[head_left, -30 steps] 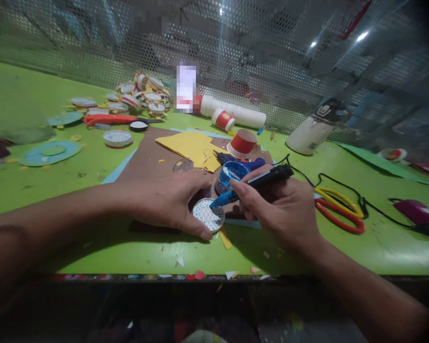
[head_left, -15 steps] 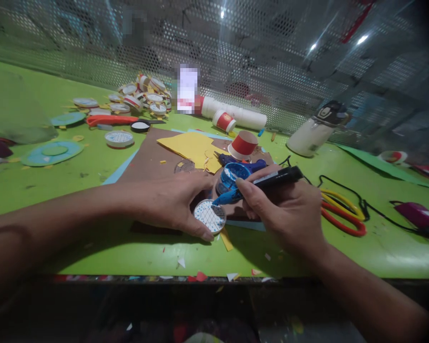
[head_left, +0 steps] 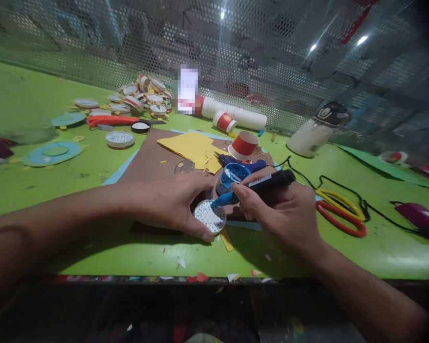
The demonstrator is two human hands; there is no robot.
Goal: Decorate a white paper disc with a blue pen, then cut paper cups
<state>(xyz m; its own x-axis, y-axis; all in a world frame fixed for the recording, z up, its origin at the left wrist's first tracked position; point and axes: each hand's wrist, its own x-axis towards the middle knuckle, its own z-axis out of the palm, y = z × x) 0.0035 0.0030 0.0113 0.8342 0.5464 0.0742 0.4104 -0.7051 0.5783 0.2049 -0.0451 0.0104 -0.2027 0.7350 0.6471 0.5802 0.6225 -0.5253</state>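
Note:
My left hand (head_left: 175, 202) curls round a small round white disc (head_left: 209, 219), thumb at its near edge. Blue dots and a dark grid of lines cover the disc's top. In my right hand (head_left: 282, 209) is a black marker (head_left: 271, 181) whose front end is coated in blue paint; its tip touches the far part of the disc. Just beyond, between the hands, stands a small tub of blue paint (head_left: 223, 183). Behind the tub lie dark blue-handled scissors (head_left: 253, 165), partly covered by the tub and my right hand.
Brown card (head_left: 139, 162) and yellow paper (head_left: 186, 145) lie beyond my hands. Red paper cups (head_left: 243, 144) and a pile of finished-looking discs (head_left: 143, 97) stand farther back. Yellow and red scissor handles (head_left: 341, 216) and a black cord (head_left: 343, 181) lie right. Paper scraps litter the front edge.
The marker's tip has shifted slightly left on the disc, and my right hand has moved a little left with it. My left hand stays on the disc.

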